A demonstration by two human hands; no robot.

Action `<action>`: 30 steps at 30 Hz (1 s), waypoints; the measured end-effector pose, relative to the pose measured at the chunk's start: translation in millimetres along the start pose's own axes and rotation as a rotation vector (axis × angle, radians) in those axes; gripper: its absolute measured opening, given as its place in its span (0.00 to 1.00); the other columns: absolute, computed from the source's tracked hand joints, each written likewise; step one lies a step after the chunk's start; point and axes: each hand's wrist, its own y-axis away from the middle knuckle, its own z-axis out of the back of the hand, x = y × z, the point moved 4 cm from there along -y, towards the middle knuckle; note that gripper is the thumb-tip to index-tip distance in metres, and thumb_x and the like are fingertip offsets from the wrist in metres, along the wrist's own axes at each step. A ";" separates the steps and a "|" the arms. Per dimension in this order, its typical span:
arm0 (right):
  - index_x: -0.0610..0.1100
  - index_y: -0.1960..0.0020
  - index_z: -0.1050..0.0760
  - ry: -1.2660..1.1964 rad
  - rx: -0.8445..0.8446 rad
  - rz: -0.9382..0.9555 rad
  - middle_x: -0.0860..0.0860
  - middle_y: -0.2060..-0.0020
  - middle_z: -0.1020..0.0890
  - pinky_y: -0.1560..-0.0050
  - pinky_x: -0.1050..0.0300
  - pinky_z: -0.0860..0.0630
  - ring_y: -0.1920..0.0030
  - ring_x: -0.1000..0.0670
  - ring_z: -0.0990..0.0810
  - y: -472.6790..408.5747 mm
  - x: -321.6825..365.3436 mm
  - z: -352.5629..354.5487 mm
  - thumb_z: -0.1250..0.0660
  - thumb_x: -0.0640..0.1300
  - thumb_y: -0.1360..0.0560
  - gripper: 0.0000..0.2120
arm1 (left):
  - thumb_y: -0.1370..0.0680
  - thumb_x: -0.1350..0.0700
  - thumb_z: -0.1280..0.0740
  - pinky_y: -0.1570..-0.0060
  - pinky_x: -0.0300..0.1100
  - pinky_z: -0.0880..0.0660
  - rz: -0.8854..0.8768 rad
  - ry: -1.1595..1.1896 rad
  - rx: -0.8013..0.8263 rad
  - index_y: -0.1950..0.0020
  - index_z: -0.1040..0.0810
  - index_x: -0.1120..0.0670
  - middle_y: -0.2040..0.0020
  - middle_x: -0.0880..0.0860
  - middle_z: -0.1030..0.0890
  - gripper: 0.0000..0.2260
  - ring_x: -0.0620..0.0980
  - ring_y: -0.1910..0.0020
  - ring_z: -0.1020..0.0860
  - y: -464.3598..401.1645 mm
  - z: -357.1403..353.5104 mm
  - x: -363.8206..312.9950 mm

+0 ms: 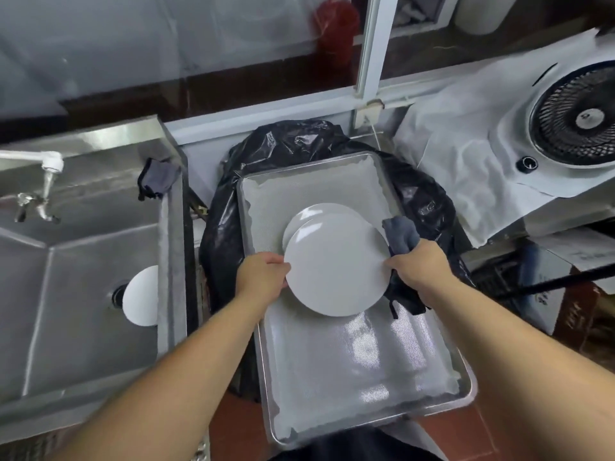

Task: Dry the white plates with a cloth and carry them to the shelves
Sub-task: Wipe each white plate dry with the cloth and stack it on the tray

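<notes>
I hold a white plate (336, 266) above a metal tray (349, 367). My left hand (263, 277) grips the plate's left rim. My right hand (419, 264) holds the right rim together with a dark grey cloth (401, 232), which sticks up above the fist and hangs down below it. A second white plate (311, 214) lies on the tray, partly hidden behind the held one. A third white plate (141, 296) lies in the steel sink (66, 294) by the drain, partly hidden by the sink wall.
The tray rests on a black plastic bag (299, 141). Another dark cloth (156, 179) hangs over the sink's edge, and a tap (46, 181) is at far left. A fan (579, 118) lies on white wrapping at right. Boxes (565, 277) stand below it.
</notes>
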 end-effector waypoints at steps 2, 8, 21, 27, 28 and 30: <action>0.43 0.59 0.26 0.043 0.010 0.015 0.44 0.60 0.19 0.53 0.44 0.18 0.56 0.40 0.18 -16.3 5.4 -4.7 0.25 0.39 0.31 0.09 | 0.24 0.60 0.29 0.48 0.57 0.15 -0.006 -0.064 -0.032 0.53 0.12 0.53 0.58 0.53 0.12 0.06 0.56 0.55 0.13 -9.7 -4.3 -5.5; 0.41 0.61 0.26 0.145 0.035 0.022 0.46 0.66 0.22 0.71 0.59 0.34 0.65 0.45 0.22 -56.1 15.4 -22.1 0.29 0.38 0.30 0.06 | 0.24 0.59 0.29 0.63 0.43 0.26 -0.048 -0.239 -0.097 0.61 0.18 0.56 0.65 0.54 0.19 0.06 0.53 0.65 0.22 -37.7 -16.0 -14.8; 0.44 0.61 0.29 0.262 0.082 0.078 0.47 0.65 0.22 0.72 0.59 0.33 0.67 0.49 0.24 -76.3 17.2 -37.1 0.33 0.38 0.31 0.06 | 0.20 0.58 0.32 0.61 0.47 0.24 -0.158 -0.350 -0.187 0.56 0.16 0.62 0.58 0.61 0.15 0.09 0.54 0.62 0.21 -52.8 -26.3 -15.5; 0.44 0.60 0.31 0.280 0.067 0.133 0.47 0.65 0.22 0.73 0.59 0.35 0.67 0.50 0.24 -72.1 15.9 -38.1 0.33 0.38 0.29 0.06 | 0.19 0.56 0.33 0.64 0.41 0.29 -0.165 -0.337 -0.246 0.58 0.16 0.53 0.58 0.51 0.18 0.10 0.50 0.60 0.20 -55.1 -30.5 -6.4; 0.43 0.58 0.30 0.284 0.065 0.144 0.47 0.64 0.22 0.73 0.59 0.35 0.66 0.49 0.24 -70.0 15.3 -38.4 0.34 0.38 0.29 0.05 | 0.19 0.56 0.33 0.65 0.40 0.31 -0.166 -0.334 -0.257 0.60 0.18 0.51 0.59 0.51 0.19 0.11 0.48 0.62 0.22 -55.4 -31.4 -4.5; 0.42 0.52 0.28 0.307 0.057 0.185 0.46 0.62 0.21 0.71 0.57 0.34 0.63 0.45 0.22 -65.0 15.4 -39.4 0.35 0.39 0.27 0.05 | 0.18 0.57 0.35 0.68 0.39 0.35 -0.166 -0.338 -0.290 0.67 0.26 0.46 0.62 0.50 0.23 0.17 0.46 0.66 0.27 -55.0 -33.0 -2.7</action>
